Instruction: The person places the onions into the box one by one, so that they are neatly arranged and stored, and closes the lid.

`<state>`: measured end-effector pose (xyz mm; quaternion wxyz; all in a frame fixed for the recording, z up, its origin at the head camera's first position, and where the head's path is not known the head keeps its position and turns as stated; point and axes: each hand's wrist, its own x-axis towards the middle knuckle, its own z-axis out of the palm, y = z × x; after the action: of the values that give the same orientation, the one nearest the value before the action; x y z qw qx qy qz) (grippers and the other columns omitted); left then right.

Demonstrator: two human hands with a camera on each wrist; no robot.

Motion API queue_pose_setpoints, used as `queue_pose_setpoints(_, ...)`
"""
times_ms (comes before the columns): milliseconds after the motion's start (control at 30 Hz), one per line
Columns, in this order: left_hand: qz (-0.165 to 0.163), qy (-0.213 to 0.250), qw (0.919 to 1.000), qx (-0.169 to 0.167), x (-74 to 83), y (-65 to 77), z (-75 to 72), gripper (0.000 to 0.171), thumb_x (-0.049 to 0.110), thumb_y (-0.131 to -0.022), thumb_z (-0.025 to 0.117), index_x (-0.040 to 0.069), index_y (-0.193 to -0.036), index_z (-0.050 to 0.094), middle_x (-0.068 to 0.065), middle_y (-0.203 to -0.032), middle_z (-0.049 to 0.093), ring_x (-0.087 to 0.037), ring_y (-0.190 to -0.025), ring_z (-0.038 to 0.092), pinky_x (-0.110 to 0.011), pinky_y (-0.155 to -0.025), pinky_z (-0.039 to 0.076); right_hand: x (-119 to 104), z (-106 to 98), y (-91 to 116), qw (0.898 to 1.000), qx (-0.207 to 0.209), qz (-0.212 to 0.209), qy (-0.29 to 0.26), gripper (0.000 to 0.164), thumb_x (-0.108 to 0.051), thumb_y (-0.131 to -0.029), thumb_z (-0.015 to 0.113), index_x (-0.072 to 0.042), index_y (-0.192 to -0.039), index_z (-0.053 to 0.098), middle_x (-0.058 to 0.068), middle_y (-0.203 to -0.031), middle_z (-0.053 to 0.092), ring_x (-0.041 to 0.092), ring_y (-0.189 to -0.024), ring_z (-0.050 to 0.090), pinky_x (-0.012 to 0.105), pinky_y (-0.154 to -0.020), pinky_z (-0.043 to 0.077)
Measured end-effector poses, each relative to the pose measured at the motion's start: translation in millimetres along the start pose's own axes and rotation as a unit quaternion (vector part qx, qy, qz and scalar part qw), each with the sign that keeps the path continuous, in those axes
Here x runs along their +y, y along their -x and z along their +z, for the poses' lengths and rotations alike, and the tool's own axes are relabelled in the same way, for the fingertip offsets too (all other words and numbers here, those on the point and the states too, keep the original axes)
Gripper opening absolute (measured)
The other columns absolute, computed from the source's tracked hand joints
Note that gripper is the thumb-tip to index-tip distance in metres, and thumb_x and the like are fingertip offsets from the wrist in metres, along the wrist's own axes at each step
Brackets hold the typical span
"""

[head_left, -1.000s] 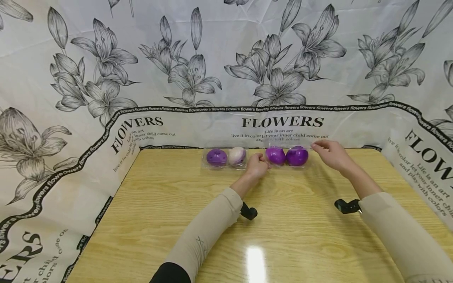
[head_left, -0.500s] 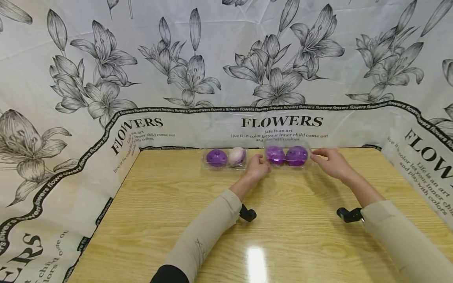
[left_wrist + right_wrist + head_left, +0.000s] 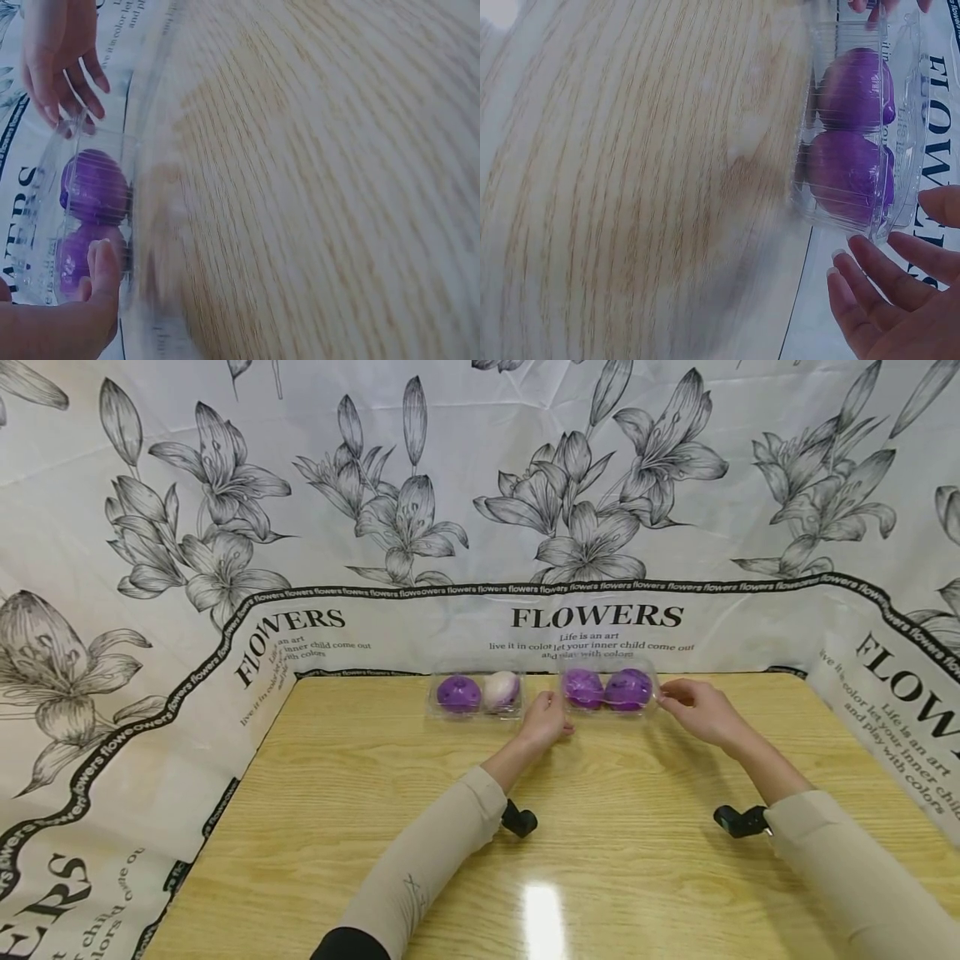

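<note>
In the head view, a clear plastic clamshell box (image 3: pixel 652 685) holds two shiny purple rounded balls (image 3: pixel 628 689) near the table's back edge. My right hand (image 3: pixel 705 714) holds the box's right end, thumb and index finger at its corner; the other fingers are spread in the right wrist view. The lid lies down over the balls. My left hand (image 3: pixel 543 722) is at the box's left end; its thumb (image 3: pixel 105 262) covers part of a ball in the left wrist view, and its grip is partly hidden.
A second clear box (image 3: pixel 431 697), with one purple ball (image 3: pixel 458 694) and one white-and-purple ball (image 3: pixel 501 692), stands left of my left hand. Wood-grain table (image 3: pixel 600 877) stretches forward of both. Behind rises a flower-print cloth (image 3: pixel 420 627). Black mounts (image 3: pixel 742 820) sit at the wrists.
The right box's lid has come down over the balls, my right hand lowering with it. My left hand has shifted only slightly. The second box has stayed put.
</note>
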<state>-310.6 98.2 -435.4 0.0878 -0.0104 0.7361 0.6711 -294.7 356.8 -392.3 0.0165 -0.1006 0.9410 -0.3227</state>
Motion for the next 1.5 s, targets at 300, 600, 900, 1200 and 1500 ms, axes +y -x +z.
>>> queue_pose_setpoints(300,-0.028,0.097,0.9949,0.006,-2.0,-4.6,5.9,0.045,0.03,-0.112,0.043,-0.005,-0.141,0.046,-0.029,-0.121,0.062,-0.043,-0.1,0.069,-0.04,-0.085,0.064,2.2,3.4,1.7,1.0,0.002,0.019,-0.016,0.056,-0.031,-0.11,0.046,0.012,-0.145,0.043,0.037,-0.128,0.06,0.049,-0.117,0.059,0.058,-0.093,0.056)
queue_pose_setpoints(600,-0.019,0.138,0.9903,0.002,-1.6,-6.1,8.2,0.038,0.02,-0.11,0.048,-0.006,-0.138,0.044,-0.034,-0.118,0.062,-0.041,-0.093,0.069,-0.043,-0.087,0.064,5.8,3.7,3.4,0.999,0.005,0.021,-0.035,0.054,-0.027,-0.109,0.049,0.011,-0.146,0.04,0.036,-0.124,0.061,0.045,-0.109,0.062,0.038,-0.079,0.058)
queue_pose_setpoints(900,-0.028,0.145,0.9891,-0.008,-1.1,-4.6,6.7,0.042,0.014,-0.109,0.046,-0.004,-0.146,0.038,-0.022,-0.096,0.068,-0.04,-0.092,0.072,-0.04,-0.085,0.065,7.9,5.1,-0.3,0.997,0.001,0.028,-0.07,0.05,-0.02,-0.108,0.051,0.012,-0.145,0.04,0.035,-0.121,0.064,0.043,-0.105,0.067,0.045,-0.083,0.06)
queue_pose_setpoints(1200,-0.036,0.159,0.9866,-0.004,-5.2,-8.2,9.0,0.044,0.006,-0.107,0.045,-0.004,-0.149,0.035,-0.013,-0.083,0.063,-0.045,-0.097,0.07,-0.042,-0.086,0.064,8.4,8.2,-2.3,0.995,-0.002,0.034,-0.097,0.046,-0.016,-0.108,0.049,0.013,-0.143,0.037,0.035,-0.119,0.066,0.037,-0.099,0.071,0.045,-0.084,0.061)
queue_pose_setpoints(1500,-0.031,0.158,0.987,-0.003,-5.1,-8.8,8.5,0.045,0.002,-0.105,0.045,-0.006,-0.149,0.035,-0.012,-0.083,0.064,-0.04,-0.093,0.072,-0.042,-0.087,0.064,8.5,8.0,-3.9,0.989,-0.007,0.053,-0.138,0.052,-0.015,-0.108,0.049,0.018,-0.143,0.029,0.036,-0.119,0.065,0.02,-0.089,0.073,0.032,-0.078,0.063)
